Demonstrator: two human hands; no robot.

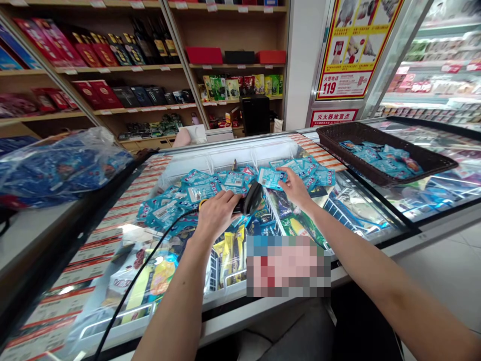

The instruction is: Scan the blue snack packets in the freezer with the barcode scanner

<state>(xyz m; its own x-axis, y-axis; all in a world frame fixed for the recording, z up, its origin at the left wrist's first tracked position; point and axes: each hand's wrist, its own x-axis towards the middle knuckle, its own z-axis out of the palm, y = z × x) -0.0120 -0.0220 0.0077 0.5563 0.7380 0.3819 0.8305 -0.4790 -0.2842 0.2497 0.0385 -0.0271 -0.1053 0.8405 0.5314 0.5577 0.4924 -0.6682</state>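
My left hand [219,208] is wrapped round a black handheld barcode scanner [252,198], whose head points right. A black cable runs from it down toward the lower left. Just right of the scanner, my right hand [293,185] pinches the edge of a blue snack packet [269,178], whose pale label with a barcode faces up. Many more blue packets [165,213] lie in a loose spread on the glass top of a chest freezer [240,311], to the left of and behind both hands. The fingertips of my left hand are partly hidden by the scanner.
A brown woven basket [326,145] with several blue packets stands on the freezer at the right. At the left is a clear plastic bag [63,160] of blue packs. Shelves [195,65] with boxes and bottles line the back; a lit display fridge [443,65] stands far right.
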